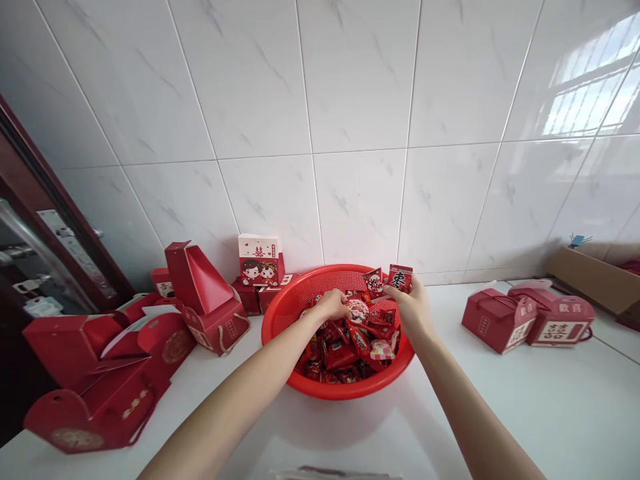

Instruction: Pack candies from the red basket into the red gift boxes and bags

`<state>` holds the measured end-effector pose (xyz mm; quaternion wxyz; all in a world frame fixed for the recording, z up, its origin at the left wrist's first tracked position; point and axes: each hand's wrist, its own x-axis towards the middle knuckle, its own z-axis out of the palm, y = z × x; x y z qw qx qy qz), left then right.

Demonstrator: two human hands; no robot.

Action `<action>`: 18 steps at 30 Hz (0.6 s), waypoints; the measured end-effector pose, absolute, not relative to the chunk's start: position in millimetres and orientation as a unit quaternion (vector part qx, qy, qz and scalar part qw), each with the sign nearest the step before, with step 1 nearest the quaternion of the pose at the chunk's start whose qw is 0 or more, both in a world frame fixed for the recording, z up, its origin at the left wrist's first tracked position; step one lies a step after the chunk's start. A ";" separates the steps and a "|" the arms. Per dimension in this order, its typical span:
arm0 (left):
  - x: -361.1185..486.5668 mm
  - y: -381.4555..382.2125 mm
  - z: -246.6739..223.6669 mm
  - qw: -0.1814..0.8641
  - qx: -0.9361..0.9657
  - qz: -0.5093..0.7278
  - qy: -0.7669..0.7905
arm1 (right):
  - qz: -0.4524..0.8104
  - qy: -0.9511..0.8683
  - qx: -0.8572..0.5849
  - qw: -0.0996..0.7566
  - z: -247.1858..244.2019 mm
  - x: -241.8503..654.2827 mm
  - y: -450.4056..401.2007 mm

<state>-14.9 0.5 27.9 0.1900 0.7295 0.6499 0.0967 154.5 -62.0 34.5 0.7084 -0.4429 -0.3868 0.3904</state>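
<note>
A round red plastic basket [345, 390] stands on the white counter, filled with small wrapped sweets [343, 353], mostly in red wrappers. My left hand [333, 305] reaches into it, its fingers bent together at a round wrapper [357, 311] with a cartoon picture. Whether the fingers grip that wrapper I cannot make out. Over the basket's right rim, my right hand [411, 305] is closed on red candy packets [400, 277] with a large dark character. Another red packet [373, 281] shows beside its fingertips.
Several red gift boxes, some with open lids [130, 373], stand at the left. A pale box with cartoon faces [260, 260] leans near the tiled wall. Two closed red boxes [500, 320] sit at the right, before a brown carton [590, 277].
</note>
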 end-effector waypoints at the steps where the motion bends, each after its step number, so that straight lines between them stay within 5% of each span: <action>1: -15.4 1.2 27.3 0.194 0.727 0.108 0.650 | 0.391 -0.388 -0.440 0.709 34.3 154.5 -61.6; 18: -23.5 -0.2 48.0 0.128 0.588 0.201 0.772 | 0.411 -0.376 -0.448 0.699 32.6 157.4 -60.9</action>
